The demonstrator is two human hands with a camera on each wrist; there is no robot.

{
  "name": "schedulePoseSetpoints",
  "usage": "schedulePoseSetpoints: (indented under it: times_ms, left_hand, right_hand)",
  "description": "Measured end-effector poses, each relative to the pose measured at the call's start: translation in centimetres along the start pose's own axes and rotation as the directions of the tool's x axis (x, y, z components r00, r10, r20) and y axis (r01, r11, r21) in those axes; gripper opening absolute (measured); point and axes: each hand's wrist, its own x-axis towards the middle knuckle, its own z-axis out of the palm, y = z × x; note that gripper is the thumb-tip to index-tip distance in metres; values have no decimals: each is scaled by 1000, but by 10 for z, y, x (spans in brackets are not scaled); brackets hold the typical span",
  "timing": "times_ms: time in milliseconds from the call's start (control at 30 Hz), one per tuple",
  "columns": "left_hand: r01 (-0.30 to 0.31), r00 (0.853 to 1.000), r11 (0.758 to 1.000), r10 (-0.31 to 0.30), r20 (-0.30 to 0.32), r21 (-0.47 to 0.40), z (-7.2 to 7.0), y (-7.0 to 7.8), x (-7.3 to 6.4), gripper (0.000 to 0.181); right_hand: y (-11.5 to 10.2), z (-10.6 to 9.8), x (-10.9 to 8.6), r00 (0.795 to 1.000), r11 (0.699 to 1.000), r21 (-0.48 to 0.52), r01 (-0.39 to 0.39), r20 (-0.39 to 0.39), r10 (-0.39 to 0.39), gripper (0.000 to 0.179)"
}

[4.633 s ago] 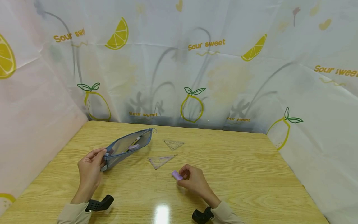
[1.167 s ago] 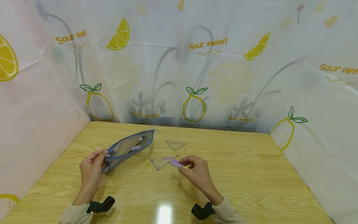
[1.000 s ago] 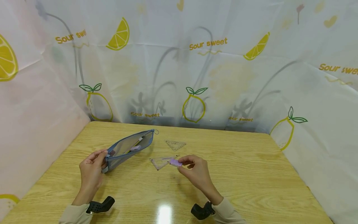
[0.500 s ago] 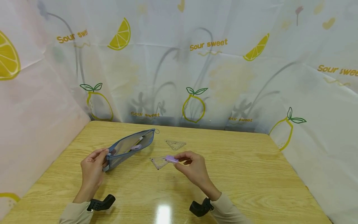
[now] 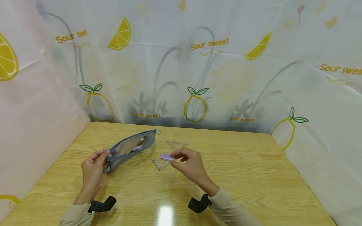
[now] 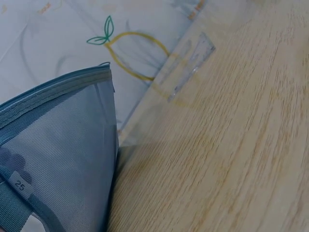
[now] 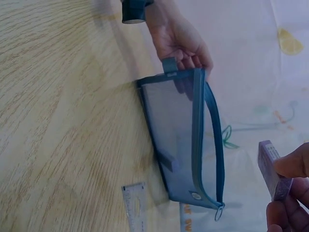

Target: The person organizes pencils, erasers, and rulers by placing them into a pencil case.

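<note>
In the head view, my left hand (image 5: 94, 169) grips the near end of a blue mesh pencil pouch (image 5: 121, 161), holding its zipped mouth apart. A pencil (image 5: 138, 143) and a purple eraser (image 5: 137, 148) show inside the pouch. My right hand (image 5: 190, 164) pinches a second purple eraser (image 5: 167, 157) between thumb and fingers, to the right of the pouch and over a clear set square (image 5: 157, 164), partly covering it. The right wrist view shows this held eraser (image 7: 271, 169) close up, with the pouch (image 7: 169, 111) beyond it.
A second clear set square (image 5: 177, 144) lies farther back on the wooden table (image 5: 249, 169). A white cloth printed with lemons (image 5: 158, 69) hangs behind and at both sides. Each wrist wears a black camera mount (image 5: 200, 203).
My right hand has lifted the eraser from near the table and carried it left and away from me, toward the pouch. My left hand keeps holding the pouch in place.
</note>
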Motion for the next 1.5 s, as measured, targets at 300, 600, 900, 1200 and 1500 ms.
schedulePoseSetpoints:
  times_ms: [300, 600, 900, 1200, 1500]
  left_hand:
    - [7, 1000, 1000, -7, -9, 21, 1, -1, -3, 9]
    - [-3, 1000, 1000, 3, 12, -6, 5, 0, -1, 9]
    - [3, 1000, 1000, -3, -11, 4, 7, 2, -2, 8]
    - [-5, 1000, 1000, 5, -19, -13, 12, 3, -3, 7]
    - [-19, 1000, 1000, 19, -13, -10, 12, 3, -4, 8]
  right_hand:
    - [1, 0, 5, 1000, 1000, -6, 11, 15, -11, 16]
    - [-39, -9, 8, 999, 999, 14, 33, 28, -33, 14]
    - [2, 1, 18, 998, 997, 40, 59, 14, -60, 17]
    - [6, 8, 22, 997, 997, 37, 71, 19, -72, 15]
    - [6, 16, 30, 996, 996, 42, 82, 18, -83, 15]
